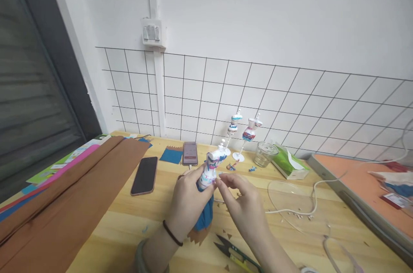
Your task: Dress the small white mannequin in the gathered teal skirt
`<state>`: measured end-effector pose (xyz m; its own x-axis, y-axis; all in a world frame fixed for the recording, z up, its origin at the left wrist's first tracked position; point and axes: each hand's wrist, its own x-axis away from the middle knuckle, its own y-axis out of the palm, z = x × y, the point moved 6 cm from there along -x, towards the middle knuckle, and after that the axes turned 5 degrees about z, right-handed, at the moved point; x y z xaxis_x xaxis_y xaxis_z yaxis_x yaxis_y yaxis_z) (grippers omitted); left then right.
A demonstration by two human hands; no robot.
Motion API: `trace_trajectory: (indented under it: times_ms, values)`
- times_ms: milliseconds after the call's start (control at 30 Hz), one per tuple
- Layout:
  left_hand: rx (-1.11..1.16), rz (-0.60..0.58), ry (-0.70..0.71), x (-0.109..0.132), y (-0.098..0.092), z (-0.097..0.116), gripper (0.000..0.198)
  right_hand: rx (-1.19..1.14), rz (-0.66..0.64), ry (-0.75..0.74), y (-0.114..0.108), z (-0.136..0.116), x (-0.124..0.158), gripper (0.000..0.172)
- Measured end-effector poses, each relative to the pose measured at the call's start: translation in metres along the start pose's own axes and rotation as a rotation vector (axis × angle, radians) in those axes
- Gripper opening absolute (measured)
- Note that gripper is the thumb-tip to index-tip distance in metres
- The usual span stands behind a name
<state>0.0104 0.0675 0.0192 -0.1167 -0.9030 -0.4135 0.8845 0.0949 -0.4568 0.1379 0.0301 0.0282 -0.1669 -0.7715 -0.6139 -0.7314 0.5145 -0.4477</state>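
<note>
My left hand (189, 195) is wrapped round a small white mannequin (212, 165) with painted-looking pink and blue marks on its bust. Below the waist it wears a blue skirt (205, 215) with a brown zigzag hem. Thumb and fingertips of my right hand (240, 197) are pinched together beside the mannequin's waist; whatever is between them is too small to make out. Thread snips (237, 253) with dark blades lie on the table under my right wrist. Behind stand two similar mannequins, one (234, 126) on the left and another (250, 133) on the right, both on white stands.
Brown cloth (80, 191) covers the table's left side. Near it lie a dark phone (144, 176), a blue cloth piece (171, 155) and a second phone (190, 153). Rightward are a glass (265, 154), a green tissue pack (289, 161), a white cable (315, 195) and an orange tray (351, 187).
</note>
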Motion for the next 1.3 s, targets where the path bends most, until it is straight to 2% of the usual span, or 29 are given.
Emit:
trace_trajectory:
  times_ms: [133, 267, 467, 667, 767, 867, 1033, 1100, 1300]
  values:
    - [-0.318, 0.123, 0.137, 0.005, -0.003, 0.007, 0.031, 0.198, -0.02, -0.132, 0.006, -0.007, -0.002, 0.02]
    - [-0.511, 0.124, 0.208, 0.009, -0.002, 0.009, 0.033, 0.252, -0.04, -0.143, 0.011, -0.008, -0.003, 0.025]
    - [-0.615, 0.127, 0.261, 0.013, 0.0, 0.014, 0.04, 0.3, -0.027, -0.099, 0.012, -0.009, -0.005, 0.026]
    - [-0.593, 0.138, 0.269, 0.014, 0.001, 0.015, 0.041, 0.206, 0.014, -0.025, 0.01, -0.005, -0.005, 0.024]
    - [-0.438, 0.108, 0.207, 0.011, 0.001, 0.012, 0.035, 0.09, 0.02, 0.049, 0.006, -0.001, -0.005, 0.019]
    - [-0.133, 0.03, 0.094, 0.005, 0.0, 0.007, 0.026, -0.077, 0.01, 0.177, 0.001, 0.007, -0.006, 0.017]
    - [0.52, -0.272, -0.139, 0.001, 0.014, 0.0, 0.021, -0.433, -0.036, 0.45, 0.0, 0.026, -0.003, 0.024]
    - [0.708, -0.346, -0.205, 0.002, 0.018, -0.002, 0.025, -0.578, -0.046, 0.538, 0.002, 0.031, -0.001, 0.024]
    - [1.035, -0.477, -0.291, 0.008, 0.028, -0.007, 0.025, -1.004, -0.068, 0.771, 0.012, 0.032, 0.01, 0.018]
